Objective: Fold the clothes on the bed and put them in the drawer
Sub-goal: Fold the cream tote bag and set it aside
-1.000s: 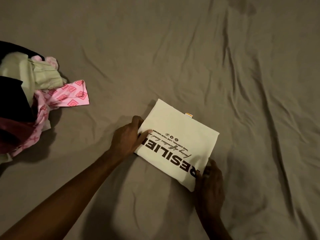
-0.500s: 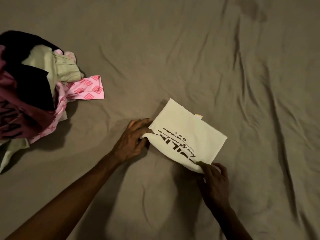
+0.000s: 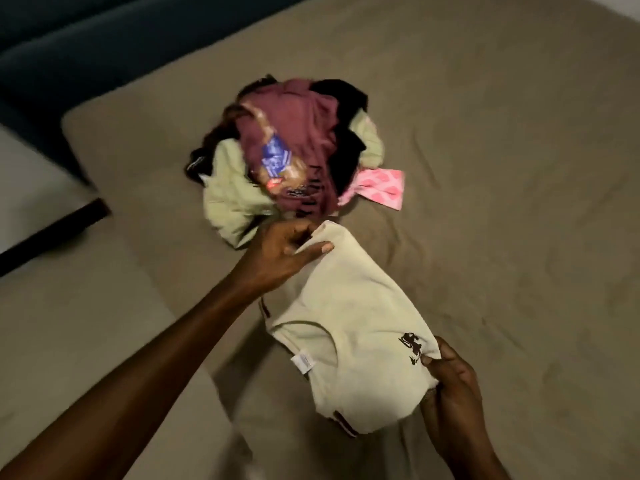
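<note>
Head camera view: a person holds a folded cream T-shirt between two hands over a bed covered with a creased taupe sheet. The left hand pinches the shirt's far corner, thumb on top of the cloth and the other fingers curled beneath it. The right hand grips the near edge beside a small dark printed emblem, fingers curled round the fabric. The neckline with its white label faces up, and dark red striped trim shows at the sleeve edges. Just beyond the left hand, a heap of unfolded clothes lies on the bed: a maroon printed top, pale green and black pieces, and a pink patterned cloth sticking out to the right. Motion blur softens the picture; no drawer is visible.
</note>
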{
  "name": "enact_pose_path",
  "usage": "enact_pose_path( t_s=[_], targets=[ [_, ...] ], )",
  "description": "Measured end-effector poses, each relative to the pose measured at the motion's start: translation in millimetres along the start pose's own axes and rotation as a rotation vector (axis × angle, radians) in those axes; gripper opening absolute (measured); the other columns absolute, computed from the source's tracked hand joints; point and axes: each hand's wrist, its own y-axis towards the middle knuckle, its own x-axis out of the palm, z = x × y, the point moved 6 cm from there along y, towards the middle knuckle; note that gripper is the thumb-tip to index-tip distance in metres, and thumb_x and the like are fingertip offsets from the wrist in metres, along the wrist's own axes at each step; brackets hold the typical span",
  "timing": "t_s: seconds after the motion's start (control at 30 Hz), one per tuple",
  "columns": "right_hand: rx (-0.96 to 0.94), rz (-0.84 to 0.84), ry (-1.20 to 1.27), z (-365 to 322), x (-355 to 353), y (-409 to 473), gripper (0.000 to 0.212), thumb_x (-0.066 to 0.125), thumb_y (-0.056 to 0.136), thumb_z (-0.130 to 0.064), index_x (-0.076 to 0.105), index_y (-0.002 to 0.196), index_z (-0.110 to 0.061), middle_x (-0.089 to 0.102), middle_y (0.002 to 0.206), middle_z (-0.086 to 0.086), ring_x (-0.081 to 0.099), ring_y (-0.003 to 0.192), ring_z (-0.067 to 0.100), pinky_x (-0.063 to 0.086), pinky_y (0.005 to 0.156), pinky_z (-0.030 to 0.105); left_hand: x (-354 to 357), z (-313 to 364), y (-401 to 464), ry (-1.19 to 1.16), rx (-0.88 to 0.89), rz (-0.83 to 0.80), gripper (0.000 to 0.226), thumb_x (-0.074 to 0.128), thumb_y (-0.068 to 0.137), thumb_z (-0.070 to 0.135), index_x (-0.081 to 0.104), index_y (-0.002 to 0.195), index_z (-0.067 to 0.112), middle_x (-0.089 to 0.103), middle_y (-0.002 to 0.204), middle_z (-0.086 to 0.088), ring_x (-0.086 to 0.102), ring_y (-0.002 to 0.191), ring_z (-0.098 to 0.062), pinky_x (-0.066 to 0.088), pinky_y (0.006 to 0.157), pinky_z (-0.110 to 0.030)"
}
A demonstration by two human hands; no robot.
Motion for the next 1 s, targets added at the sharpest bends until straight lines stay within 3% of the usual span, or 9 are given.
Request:
enact_pose_path(
  t_s=[0.13, 0.2, 0.27, 0.33, 0.4, 0.5, 0.7, 0.83, 1.0],
  targets=[
    [0.103, -0.053, 0.003, 58, 63, 26, 0.033, 0.045, 0.093, 0.01, 0.066, 0.118, 0.007, 0.074, 0.112, 0.024, 0.073, 0.092, 0.028, 0.063, 0.074, 0.033, -74, -41, 1, 0.215, -0.067, 0.044, 0.018, 0.081, 0.084, 0.045, 0.076, 0.084, 0.028, 0.067, 0.071, 0.014, 0.057, 0.068, 0.002, 0.04, 0.062, -0.029],
    [0.047, -0.104, -0.31, 84, 73, 48, 0.024, 0.05, 0.102, -0.005, 0.07, 0.115, -0.006, 0.076, 0.107, 0.017, 0.073, 0.087, 0.029, 0.063, 0.067, 0.041, -90, -84, 9, 0.499, -0.183, 0.03, 0.036, 0.075, 0.082, 0.061, 0.077, 0.1, 0.031, 0.073, 0.088, 0.012, 0.066, 0.085, -0.007, 0.039, 0.067, -0.029],
    [-0.05, -0.176, -0.721, 102, 77, 64, 0.027, 0.054, 0.104, -0.045, 0.068, 0.112, -0.024, 0.078, 0.097, 0.002, 0.075, 0.078, 0.028, 0.063, 0.067, 0.053, -97, -129, 8, 0.745, -0.317, 0.01, 0.049, 0.065, 0.085, 0.071, 0.072, 0.108, 0.028, 0.074, 0.105, 0.002, 0.067, 0.103, -0.021, 0.038, 0.071, -0.03],
    [-0.086, -0.197, -0.844, 106, 77, 75, 0.03, 0.053, 0.103, -0.053, 0.065, 0.107, -0.026, 0.076, 0.085, -0.001, 0.072, 0.063, 0.027, 0.06, 0.063, 0.056, -94, -163, -10, 0.883, -0.383, 0.005, 0.052, 0.057, 0.091, 0.069, 0.07, 0.107, 0.022, 0.071, 0.109, -0.005, 0.066, 0.107, -0.027, 0.038, 0.072, -0.031],
    [-0.113, -0.185, -0.854, 103, 76, 86, 0.031, 0.053, 0.105, -0.05, 0.066, 0.101, -0.023, 0.073, 0.079, 0.0, 0.069, 0.061, 0.027, 0.059, 0.057, 0.05, -87, -187, -35, 0.937, -0.428, 0.024, 0.054, 0.051, 0.094, 0.068, 0.068, 0.11, 0.019, 0.068, 0.112, -0.006, 0.063, 0.109, -0.027, 0.04, 0.078, -0.035],
    [-0.275, -0.239, -1.182, 94, 85, 95, 0.041, 0.05, 0.097, -0.067, 0.063, 0.095, -0.029, 0.07, 0.078, -0.013, 0.067, 0.071, 0.01, 0.048, 0.06, 0.032, -80, -213, -64, 1.013, -0.463, 0.064, 0.059, 0.044, 0.096, 0.07, 0.061, 0.117, 0.018, 0.063, 0.112, -0.008, 0.061, 0.106, -0.029, 0.043, 0.082, -0.04],
    [-0.286, -0.34, -1.191, 104, 92, 139, 0.013, 0.076, 0.091, -0.036, 0.067, 0.097, -0.029, 0.074, 0.083, -0.017, 0.068, 0.077, 0.0, 0.052, 0.067, 0.029, -85, -224, -52, 1.057, -0.236, 0.143, 0.088, 0.006, 0.089, 0.083, 0.059, 0.109, 0.015, 0.069, 0.093, -0.005, 0.066, 0.084, -0.028, 0.036, 0.063, -0.033],
    [-0.298, -0.378, -1.191, 102, 94, 153, 0.015, 0.08, 0.087, -0.033, 0.068, 0.095, -0.031, 0.073, 0.081, -0.022, 0.069, 0.073, 0.0, 0.055, 0.066, 0.03, -87, -219, -49, 1.023, -0.246, 0.177, 0.066, 0.035, 0.095, 0.072, 0.05, 0.122, 0.013, 0.069, 0.09, -0.004, 0.055, 0.068, -0.021, 0.033, 0.062, -0.032],
    [-0.19, -0.479, -1.144, 102, 99, 161, 0.019, 0.083, 0.084, -0.035, 0.067, 0.089, -0.025, 0.073, 0.074, -0.013, 0.068, 0.064, 0.003, 0.053, 0.058, 0.029, -82, -221, -70, 1.148, -0.301, 0.3, 0.062, 0.028, 0.098, 0.075, 0.056, 0.091, 0.02, 0.063, 0.073, 0.004, 0.048, 0.06, -0.014, 0.028, 0.057, -0.03]
  ],
)
